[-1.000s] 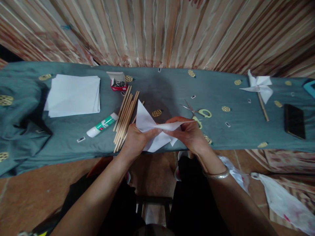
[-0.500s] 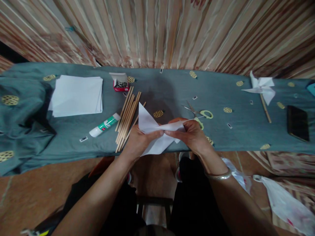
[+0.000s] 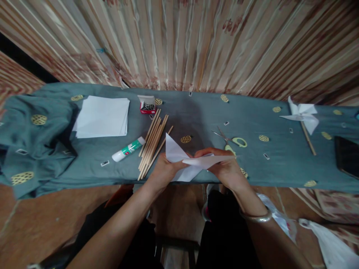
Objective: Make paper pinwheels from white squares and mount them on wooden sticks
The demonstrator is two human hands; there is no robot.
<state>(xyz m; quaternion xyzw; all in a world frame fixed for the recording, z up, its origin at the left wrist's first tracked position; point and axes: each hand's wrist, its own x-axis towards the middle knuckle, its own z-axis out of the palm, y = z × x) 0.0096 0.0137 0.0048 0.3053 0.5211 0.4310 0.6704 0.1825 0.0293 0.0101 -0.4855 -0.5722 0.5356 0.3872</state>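
Observation:
A cut and partly folded white paper (image 3: pixel 179 157) is held over the near edge of the table between both hands. My left hand (image 3: pixel 162 173) pinches its left side, with one pointed flap standing up. My right hand (image 3: pixel 228 170) pinches a flap folded across the middle. A bundle of wooden sticks (image 3: pixel 153 144) lies just left of my left hand. Beside the sticks lies a glue stick (image 3: pixel 127 149). Green-handled scissors (image 3: pixel 232 142) lie just beyond my right hand.
The table carries a teal cloth (image 3: pixel 196 112). A stack of white paper squares (image 3: pixel 102 116) lies at the back left, and a small red box of pins (image 3: pixel 147 104) stands behind the sticks. A finished paper pinwheel (image 3: pixel 303 114) and a dark phone (image 3: pixel 347 155) lie at the right.
The view has shifted, so everything sits a little lower and to the right. My right hand has drawn the folded flap further to the right across the paper.

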